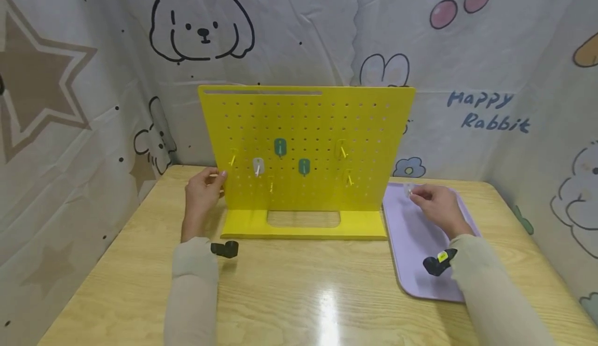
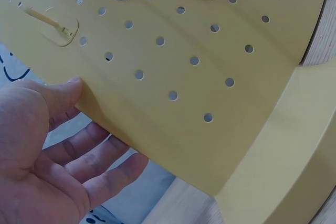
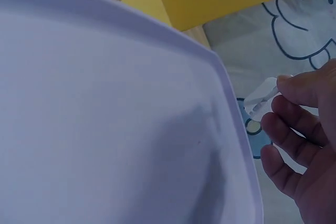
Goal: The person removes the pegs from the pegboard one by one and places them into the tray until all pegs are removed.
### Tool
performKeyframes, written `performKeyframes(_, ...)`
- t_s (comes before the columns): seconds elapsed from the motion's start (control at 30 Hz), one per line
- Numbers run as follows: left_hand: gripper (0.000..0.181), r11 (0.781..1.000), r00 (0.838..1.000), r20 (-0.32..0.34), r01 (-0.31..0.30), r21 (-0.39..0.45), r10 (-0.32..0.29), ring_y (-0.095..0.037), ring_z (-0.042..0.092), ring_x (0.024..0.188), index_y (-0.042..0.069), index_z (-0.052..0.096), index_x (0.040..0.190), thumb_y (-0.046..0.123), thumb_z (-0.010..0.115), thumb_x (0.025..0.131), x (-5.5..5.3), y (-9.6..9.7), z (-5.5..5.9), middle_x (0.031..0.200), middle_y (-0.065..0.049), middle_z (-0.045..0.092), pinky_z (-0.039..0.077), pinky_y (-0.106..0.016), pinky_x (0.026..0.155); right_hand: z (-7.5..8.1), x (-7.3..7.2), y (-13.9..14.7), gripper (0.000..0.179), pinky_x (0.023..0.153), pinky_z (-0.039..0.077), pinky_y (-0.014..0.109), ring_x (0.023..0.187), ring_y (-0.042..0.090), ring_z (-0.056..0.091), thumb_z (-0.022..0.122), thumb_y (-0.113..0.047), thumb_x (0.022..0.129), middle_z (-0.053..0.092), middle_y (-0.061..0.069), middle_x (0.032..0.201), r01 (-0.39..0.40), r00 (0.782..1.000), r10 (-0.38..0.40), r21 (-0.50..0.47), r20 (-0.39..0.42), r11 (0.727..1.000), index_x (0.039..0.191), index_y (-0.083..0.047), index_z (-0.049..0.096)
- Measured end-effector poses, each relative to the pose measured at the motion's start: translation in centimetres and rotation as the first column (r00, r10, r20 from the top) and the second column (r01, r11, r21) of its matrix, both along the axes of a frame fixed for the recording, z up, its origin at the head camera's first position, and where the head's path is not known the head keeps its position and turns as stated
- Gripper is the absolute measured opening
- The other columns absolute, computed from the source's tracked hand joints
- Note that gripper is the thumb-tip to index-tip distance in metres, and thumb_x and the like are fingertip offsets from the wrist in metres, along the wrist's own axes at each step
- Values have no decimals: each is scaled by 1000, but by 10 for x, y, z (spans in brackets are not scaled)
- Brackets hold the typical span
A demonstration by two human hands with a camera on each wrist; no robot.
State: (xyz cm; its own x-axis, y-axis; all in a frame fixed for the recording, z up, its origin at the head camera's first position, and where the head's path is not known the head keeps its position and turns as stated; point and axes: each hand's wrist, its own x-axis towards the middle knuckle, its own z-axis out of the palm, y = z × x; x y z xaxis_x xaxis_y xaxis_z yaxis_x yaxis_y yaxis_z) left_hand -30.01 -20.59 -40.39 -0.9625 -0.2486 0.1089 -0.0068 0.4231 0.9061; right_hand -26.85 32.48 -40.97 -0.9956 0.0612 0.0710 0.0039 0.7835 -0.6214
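A yellow pegboard stands upright on its base. My left hand grips its left edge, with the thumb on the front face and the other fingers at the edge and behind. My right hand is over the far part of the purple tray, pinching a small white hook by its stem between thumb and fingers. On the board sit a white hook, an upper green hook, a lower green hook and several yellow hooks.
The tray lies on the wooden table, to the right of the board. A printed curtain hangs behind the table and along both sides. A black wrist camera is strapped to my left sleeve, another to my right.
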Motion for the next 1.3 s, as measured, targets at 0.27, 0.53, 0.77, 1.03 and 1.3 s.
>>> performKeyframes(0.27, 35, 1000, 1000, 18, -9, 6, 9, -33, 64, 104, 6, 63, 122, 34, 58, 103, -2, 2, 2, 118, -19, 64, 60, -42, 85, -10, -8, 2, 27, 83, 53, 48, 96, 34, 59, 61, -14, 99, 66, 24, 112, -43, 998, 42, 25, 56, 999, 117, 7, 67)
performKeyframes(0.53, 35, 1000, 1000, 22, -6, 17, 6, -34, 64, 104, 6, 63, 122, 34, 58, 103, -1, 1, 1, 117, -19, 64, 59, -45, 87, -17, -14, -2, 26, 85, 53, 54, 95, 35, 60, 59, -13, 99, 67, 24, 111, -63, 997, 56, 146, 51, 987, 114, 7, 68)
performKeyframes(0.77, 36, 1000, 1000, 11, 5, 12, -5, -34, 65, 105, 5, 63, 123, 35, 57, 103, -1, 0, 0, 118, -19, 64, 59, -44, 87, -15, -14, -2, 31, 90, 51, 56, 102, 38, 58, 56, -19, 102, 64, 25, 118, -38, 995, 25, 131, 94, 991, 121, 5, 65)
performKeyframes(1.03, 36, 1000, 1000, -2, 17, 2, -17, -34, 65, 104, 5, 63, 123, 35, 58, 103, -1, 0, 1, 118, -20, 65, 59, -43, 85, 3, -4, 1, 38, 91, 51, 56, 108, 40, 56, 57, -26, 103, 62, 25, 121, -13, 999, 10, 60, 47, 998, 128, 3, 62)
performKeyframes(1.3, 36, 1000, 1000, -11, 18, -1, -18, -35, 65, 104, 5, 64, 122, 35, 58, 103, 2, 0, 2, 118, -20, 65, 60, -43, 84, 19, 8, -11, 42, 96, 50, 57, 114, 40, 53, 56, -32, 104, 58, 22, 126, 78, 997, -77, -45, 22, 996, 133, -3, 59)
